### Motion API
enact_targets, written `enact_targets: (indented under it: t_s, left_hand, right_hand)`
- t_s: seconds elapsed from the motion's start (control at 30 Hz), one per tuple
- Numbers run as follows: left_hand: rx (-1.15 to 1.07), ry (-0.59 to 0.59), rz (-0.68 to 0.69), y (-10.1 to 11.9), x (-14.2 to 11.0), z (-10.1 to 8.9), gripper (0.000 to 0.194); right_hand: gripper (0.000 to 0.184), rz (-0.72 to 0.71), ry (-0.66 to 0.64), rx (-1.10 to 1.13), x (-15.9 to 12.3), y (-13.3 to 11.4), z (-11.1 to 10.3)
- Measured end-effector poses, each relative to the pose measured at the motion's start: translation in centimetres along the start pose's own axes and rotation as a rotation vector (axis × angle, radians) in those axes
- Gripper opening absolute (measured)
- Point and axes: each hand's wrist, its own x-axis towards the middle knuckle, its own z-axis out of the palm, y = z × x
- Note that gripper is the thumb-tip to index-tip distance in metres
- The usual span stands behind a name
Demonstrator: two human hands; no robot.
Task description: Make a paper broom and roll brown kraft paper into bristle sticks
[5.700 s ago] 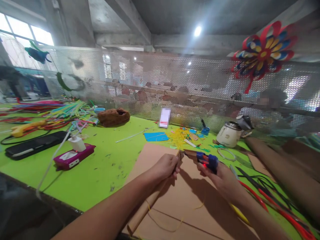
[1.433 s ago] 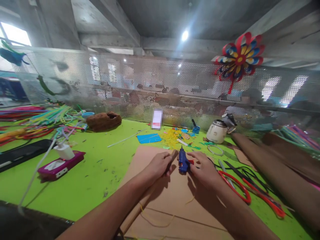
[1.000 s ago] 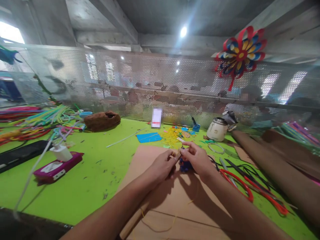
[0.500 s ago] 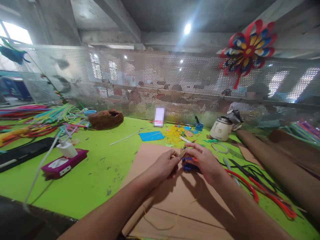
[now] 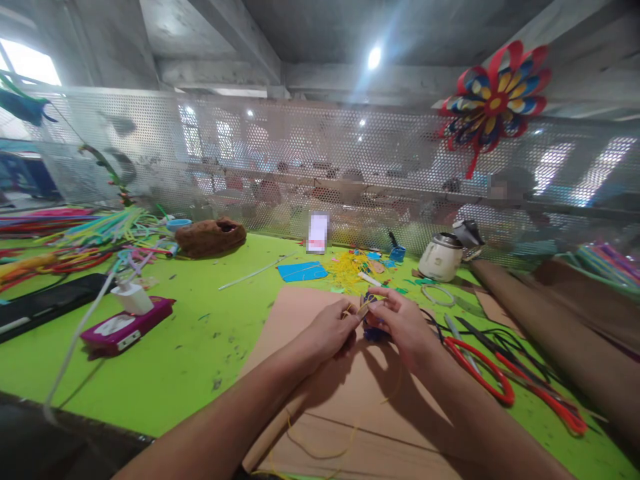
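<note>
Over the brown cardboard sheet (image 5: 295,317), my left hand (image 5: 330,330) is closed in a pinch on a small, flat, brownish piece (image 5: 364,312) with yellow string round it. Close on its right, my right hand (image 5: 400,320) has thumb and forefinger at the yellow string (image 5: 369,301), pinching it beside the piece. Partly hidden behind my right fingers is a dark blue object (image 5: 374,333) whose kind I cannot make out. A long tail of the string (image 5: 320,457) trails in a loop over the lower cardboard.
Red-handled scissors (image 5: 500,387) and a black cable lie to my right, beside a brown roll (image 5: 550,320). A white cup (image 5: 440,257), yellow scraps (image 5: 350,267) and a blue sheet (image 5: 303,272) are farther back. A purple power strip (image 5: 127,327) sits left.
My right fingers have shifted slightly against the piece, and more yellow string shows at its top. The orange-red part seen by my right fingers is out of sight. My left hand has barely moved.
</note>
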Motion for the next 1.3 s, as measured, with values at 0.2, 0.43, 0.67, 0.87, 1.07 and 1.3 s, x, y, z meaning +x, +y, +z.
enact_targets:
  t_s: [0.2,0.43,0.67,0.87,1.07,1.3]
  left_hand:
    - [-0.012,0.02,0.006,-0.3,0.3,0.0,0.022]
    - [-0.047,0.002,-0.042,0.1,0.3,-0.1,0.012]
    - [-0.112,-0.034,-0.038,0.2,-0.1,-0.2,0.009]
    - [-0.148,-0.059,-0.042,0.1,-0.1,-0.4,0.013]
    - [-0.194,-0.119,-0.059,-0.4,0.2,-0.4,0.008]
    - [-0.211,-0.131,-0.068,-0.3,0.1,-0.4,0.007]
  right_hand:
    - [0.055,-0.014,-0.051,-0.002,-0.3,0.3,0.3]
    - [0.069,-0.025,-0.061,0.091,-0.6,0.2,0.4]
    - [0.077,-0.025,-0.065,0.101,-1.0,0.0,0.8]
    - [0.068,-0.045,-0.031,0.113,-0.6,0.2,0.4]
    - [0.055,-0.017,-0.013,0.11,-0.3,0.1,-0.1]
    - [0.051,-0.018,-0.026,0.115,-0.2,0.1,-0.2]
